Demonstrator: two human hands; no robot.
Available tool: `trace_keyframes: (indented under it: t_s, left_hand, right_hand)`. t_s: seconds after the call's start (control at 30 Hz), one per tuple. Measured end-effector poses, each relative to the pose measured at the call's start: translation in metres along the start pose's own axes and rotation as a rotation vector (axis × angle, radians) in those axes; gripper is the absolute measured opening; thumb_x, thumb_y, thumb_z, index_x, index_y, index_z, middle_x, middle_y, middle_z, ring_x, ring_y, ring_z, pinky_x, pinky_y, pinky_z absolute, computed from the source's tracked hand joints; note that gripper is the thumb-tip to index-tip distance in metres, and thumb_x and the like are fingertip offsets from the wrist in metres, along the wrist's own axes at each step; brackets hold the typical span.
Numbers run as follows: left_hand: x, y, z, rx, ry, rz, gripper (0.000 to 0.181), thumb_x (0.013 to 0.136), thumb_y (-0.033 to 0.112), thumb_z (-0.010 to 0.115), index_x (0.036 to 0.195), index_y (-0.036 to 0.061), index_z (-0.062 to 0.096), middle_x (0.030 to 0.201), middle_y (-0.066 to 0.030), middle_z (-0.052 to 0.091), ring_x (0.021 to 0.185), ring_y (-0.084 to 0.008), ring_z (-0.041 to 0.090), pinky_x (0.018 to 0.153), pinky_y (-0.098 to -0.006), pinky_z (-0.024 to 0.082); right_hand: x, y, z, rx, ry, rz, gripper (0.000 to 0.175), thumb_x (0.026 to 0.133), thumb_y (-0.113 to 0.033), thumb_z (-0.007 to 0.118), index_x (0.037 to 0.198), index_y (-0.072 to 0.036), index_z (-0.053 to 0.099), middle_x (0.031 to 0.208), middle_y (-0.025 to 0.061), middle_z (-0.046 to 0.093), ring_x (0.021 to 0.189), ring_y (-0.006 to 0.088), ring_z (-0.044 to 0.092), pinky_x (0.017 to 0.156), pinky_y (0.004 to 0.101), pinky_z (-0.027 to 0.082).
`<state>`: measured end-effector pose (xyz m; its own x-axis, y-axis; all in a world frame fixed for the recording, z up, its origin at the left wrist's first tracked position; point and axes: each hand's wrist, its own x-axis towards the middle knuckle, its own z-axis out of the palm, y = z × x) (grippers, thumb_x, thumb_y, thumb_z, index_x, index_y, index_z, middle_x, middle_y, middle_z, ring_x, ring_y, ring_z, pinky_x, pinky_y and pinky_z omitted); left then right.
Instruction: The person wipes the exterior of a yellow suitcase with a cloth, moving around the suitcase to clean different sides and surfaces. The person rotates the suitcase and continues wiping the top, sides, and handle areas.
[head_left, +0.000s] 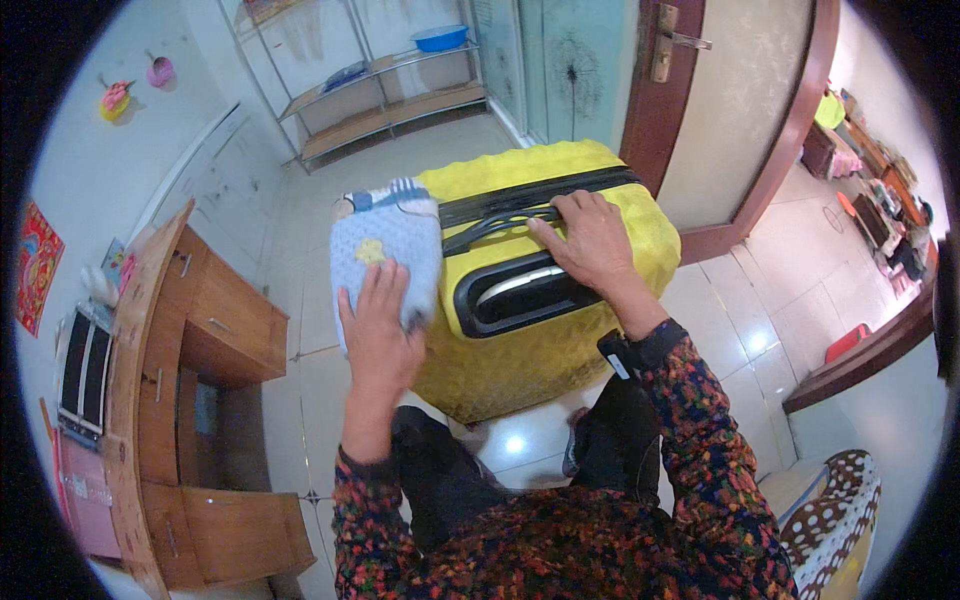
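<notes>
A yellow hard-shell suitcase (495, 375) stands on the floor in front of me, its textured side facing up and towards me. My right hand (589, 236) lies over the right end of its black carry handle (495, 225), thumb on the near side and fingers on the far side. Below the handle is a black recess holding a silver pull handle (529, 283). A light blue textured cloth (386, 225) with a yellow star patch lies against the suitcase's left end. My left hand (382, 330) rests flat on this cloth, slightly blurred, its fingers spread.
To the left stands a wooden desk (232, 322) with drawers. A metal rack (390, 120) behind carries a blue basin (440, 37). A dark-framed door (675, 112) stands at the back right. A polka-dot fabric item (832, 517) sits at the lower right.
</notes>
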<state>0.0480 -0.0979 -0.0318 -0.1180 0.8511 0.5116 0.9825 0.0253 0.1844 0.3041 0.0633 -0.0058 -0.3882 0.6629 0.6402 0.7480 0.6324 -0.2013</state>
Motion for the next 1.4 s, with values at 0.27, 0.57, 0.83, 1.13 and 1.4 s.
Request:
trace_keyframes:
  t_s: [0.27,0.57,0.83,1.13,1.4]
  left_hand:
    - [0.044,-0.022,-0.005,-0.281,-0.044,-0.260,0.060,0.077,0.015,0.065,0.135,0.0055,0.050,0.140,-0.0165,0.049,0.134,-0.0302,0.042,0.111,-0.0492,0.028]
    - [-0.067,-0.023,0.104,-0.993,0.780,-0.400,0.043,0.096,0.021,0.055,0.130,-0.0045,0.050,0.130,-0.0156,0.056,0.115,-0.0276,0.055,0.099,-0.0389,0.042]
    - [-0.128,-0.061,0.204,-1.489,0.353,-1.452,0.055,0.098,0.039,0.053,0.130,-0.0062,0.051,0.129,-0.0103,0.056,0.113,-0.0208,0.055,0.093,-0.0351,0.045]
    - [-0.041,-0.010,0.087,-1.233,0.663,-0.599,0.050,0.102,0.031,0.045,0.139,-0.0014,0.044,0.142,-0.0118,0.047,0.130,-0.0236,0.044,0.108,-0.0369,0.033]
    - [-0.065,0.009,0.139,-0.115,0.663,-0.074,0.055,0.086,0.032,0.055,0.135,0.0064,0.051,0.147,-0.0137,0.040,0.140,-0.0352,0.029,0.112,-0.0618,0.010]
  right_hand:
    - [0.003,0.005,0.006,-0.055,-0.035,0.048,0.047,0.088,-0.048,0.057,0.099,-0.003,0.065,0.093,0.0168,0.060,0.095,0.0344,0.057,0.086,0.0441,0.044]
    - [0.003,0.002,0.007,-0.064,0.032,0.024,0.046,0.088,-0.048,0.057,0.101,-0.005,0.066,0.096,0.0138,0.063,0.096,0.0320,0.058,0.084,0.0443,0.045]
    - [0.005,0.003,0.010,-0.099,-0.018,0.061,0.046,0.090,-0.048,0.056,0.101,-0.004,0.066,0.096,0.0141,0.062,0.096,0.0323,0.058,0.084,0.0443,0.045]
    - [0.003,0.003,0.011,-0.106,0.040,0.034,0.048,0.090,-0.048,0.055,0.100,-0.003,0.066,0.097,0.0150,0.062,0.096,0.0333,0.058,0.081,0.0456,0.046]
    - [0.004,0.010,0.017,-0.148,-0.026,0.074,0.052,0.091,-0.052,0.053,0.107,-0.004,0.066,0.104,0.0159,0.063,0.102,0.0334,0.058,0.085,0.0461,0.046]
